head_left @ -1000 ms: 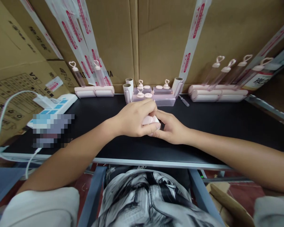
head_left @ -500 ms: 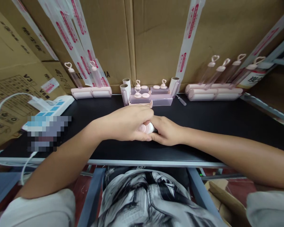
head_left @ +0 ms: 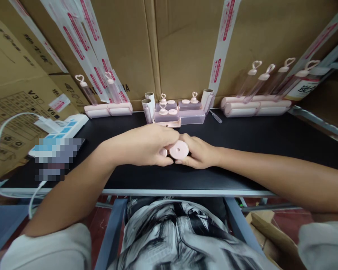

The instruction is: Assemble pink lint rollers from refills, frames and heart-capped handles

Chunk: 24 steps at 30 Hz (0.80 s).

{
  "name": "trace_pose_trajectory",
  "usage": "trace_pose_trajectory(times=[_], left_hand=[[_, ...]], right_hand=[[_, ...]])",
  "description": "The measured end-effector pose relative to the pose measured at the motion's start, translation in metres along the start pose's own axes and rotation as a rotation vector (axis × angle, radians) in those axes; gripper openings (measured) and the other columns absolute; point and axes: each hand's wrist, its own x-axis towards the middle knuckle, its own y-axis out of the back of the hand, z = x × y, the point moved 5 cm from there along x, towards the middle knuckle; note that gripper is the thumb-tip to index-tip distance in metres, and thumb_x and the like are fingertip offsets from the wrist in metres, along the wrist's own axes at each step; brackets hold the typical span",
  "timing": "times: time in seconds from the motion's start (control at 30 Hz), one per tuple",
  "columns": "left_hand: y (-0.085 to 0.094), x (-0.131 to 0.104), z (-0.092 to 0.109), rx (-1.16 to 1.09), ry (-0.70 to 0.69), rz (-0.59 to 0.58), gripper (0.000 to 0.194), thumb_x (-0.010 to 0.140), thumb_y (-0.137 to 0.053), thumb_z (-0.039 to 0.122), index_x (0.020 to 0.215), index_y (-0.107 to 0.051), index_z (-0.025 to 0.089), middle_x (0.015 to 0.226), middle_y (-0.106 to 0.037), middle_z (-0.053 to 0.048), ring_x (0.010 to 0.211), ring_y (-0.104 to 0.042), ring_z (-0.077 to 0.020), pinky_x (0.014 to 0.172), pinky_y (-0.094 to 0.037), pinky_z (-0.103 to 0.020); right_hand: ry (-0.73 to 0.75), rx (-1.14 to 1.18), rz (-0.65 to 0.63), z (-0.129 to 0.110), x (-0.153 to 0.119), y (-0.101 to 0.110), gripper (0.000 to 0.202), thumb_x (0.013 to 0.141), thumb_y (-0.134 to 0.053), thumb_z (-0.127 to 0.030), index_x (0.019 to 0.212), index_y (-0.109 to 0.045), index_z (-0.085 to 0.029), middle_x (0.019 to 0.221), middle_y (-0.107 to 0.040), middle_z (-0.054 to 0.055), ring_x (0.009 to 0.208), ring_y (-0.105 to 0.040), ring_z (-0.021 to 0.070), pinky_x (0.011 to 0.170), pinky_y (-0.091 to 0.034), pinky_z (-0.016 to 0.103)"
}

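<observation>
Head view: the right hand point(head_left: 199, 152) curls its fingers round a pink disc point(head_left: 179, 147), just beside the left fingers, which close partway on a small pink piece point(head_left: 163, 152). Loosened grip could drop either onto the worktop point(head_left: 242, 137) beneath them.

A pink, centre-holed disc point(head_left: 182, 151) is held face-up beside a smaller pink piece point(head_left: 163, 152).
</observation>
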Motion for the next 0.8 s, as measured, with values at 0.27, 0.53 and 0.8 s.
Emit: trace_pose_trajectory(times=[0.27, 0.53, 0.8], left_hand=[[-0.002, -0.005, -0.027, -0.14, 0.097, 0.235, 0.033, 0.081, -0.081, 0.028, 0.084, -0.049, 0.022, 0.078, -0.058, 0.005, 0.065, -0.049, -0.0124, 0.065, -0.037, -0.027], [-0.054, 0.001, -0.017, 0.295, 0.149, -0.053, 0.009, 0.098, -0.072, 0.025, 0.103, -0.068, 0.019, 0.104, -0.078, -0.008, 0.093, -0.075, -0.0277, 0.069, -0.043, -0.034], [-0.047, 0.001, -0.04, 0.069, 0.304, 0.045, 0.036, 0.096, -0.075, 0.047, 0.077, -0.059, 0.02, 0.078, -0.072, -0.002, 0.068, -0.064, -0.0201, 0.061, -0.037, -0.031]], right_hand=[[-0.267, 0.175, 0.335, 0.02, -0.005, 0.02, 0.052, 0.102, -0.066, -0.068, 0.128, -0.058, -0.023, 0.118, -0.071, 0.01, 0.105, -0.072, 0.028, 0.096, -0.059, 0.044], [-0.434, 0.103, 0.322, 0.022, -0.008, 0.037, 0.059, 0.092, -0.081, -0.065, 0.129, -0.065, -0.022, 0.116, -0.077, 0.009, 0.102, -0.073, 0.0268, 0.092, -0.06, 0.041], [-0.49, -0.058, 0.177, 0.036, -0.012, 0.034, 0.054, 0.091, -0.083, -0.059, 0.126, -0.072, -0.019, 0.113, -0.083, 0.008, 0.09, -0.076, 0.0238, 0.082, -0.058, 0.033]])
